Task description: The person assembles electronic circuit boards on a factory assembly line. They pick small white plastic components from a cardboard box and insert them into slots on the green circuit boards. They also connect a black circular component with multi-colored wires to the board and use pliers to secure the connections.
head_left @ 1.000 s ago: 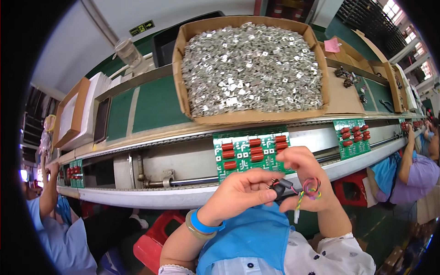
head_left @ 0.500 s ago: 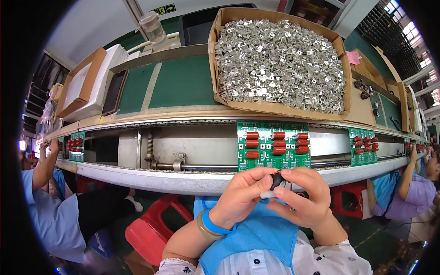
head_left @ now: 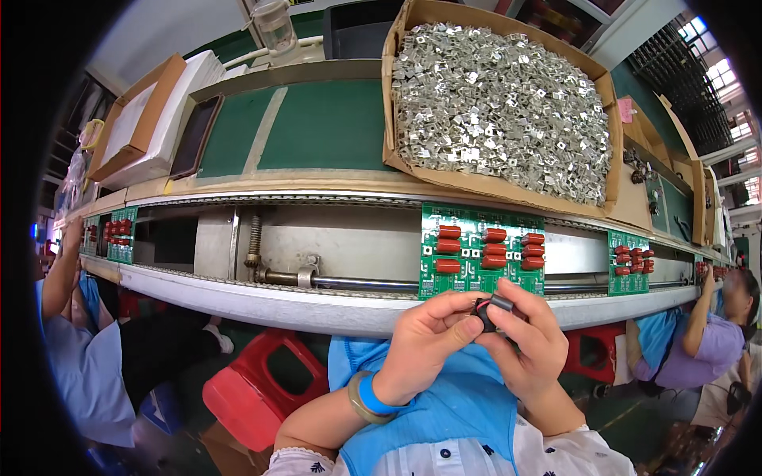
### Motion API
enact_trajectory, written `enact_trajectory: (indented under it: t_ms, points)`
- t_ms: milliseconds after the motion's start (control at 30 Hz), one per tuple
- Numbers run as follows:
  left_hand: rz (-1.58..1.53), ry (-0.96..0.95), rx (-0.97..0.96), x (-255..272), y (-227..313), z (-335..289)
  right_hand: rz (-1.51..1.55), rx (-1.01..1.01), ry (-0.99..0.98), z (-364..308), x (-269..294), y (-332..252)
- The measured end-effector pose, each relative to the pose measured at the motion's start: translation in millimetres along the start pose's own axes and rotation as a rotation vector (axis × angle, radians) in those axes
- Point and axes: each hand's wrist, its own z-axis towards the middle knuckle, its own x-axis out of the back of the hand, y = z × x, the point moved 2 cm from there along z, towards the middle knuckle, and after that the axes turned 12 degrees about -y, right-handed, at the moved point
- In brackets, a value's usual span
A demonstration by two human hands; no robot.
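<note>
Close in front of my body, just short of the rail's near edge, my left hand [head_left: 429, 333] and my right hand [head_left: 530, 337] meet at the fingertips. Both pinch a small black part with a dark grey cylindrical end and a bit of red wire [head_left: 489, 309]. Its exact kind is unclear, as my fingers cover much of it. Just beyond my fingertips a green circuit board [head_left: 472, 274] with several red block-shaped components [head_left: 494, 249] lies across the rails. Neither hand touches the board.
Beyond the line a cardboard box [head_left: 615, 151] holds a heap of small metal clips [head_left: 500, 111]. More populated boards sit on the rails, one to the right [head_left: 627, 274] and another to the left [head_left: 121, 238]. A red stool [head_left: 250, 397] stands at lower left. Co-workers sit on both sides.
The black part has been turned in my fingers: its grey cylindrical end now faces up, and the white piece under it no longer shows. The whole view has shifted slightly.
</note>
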Motion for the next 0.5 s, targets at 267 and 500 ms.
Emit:
enact_trajectory:
  t_ms: [267,500]
  points:
    - [0.002,0.0,0.12,3,6,-8,-0.248,0.048,-0.134,-2,7,-12]
    - [1.6,-0.006,-0.072,13,61,-14,-0.126,-0.124,-0.111,3,8,4]
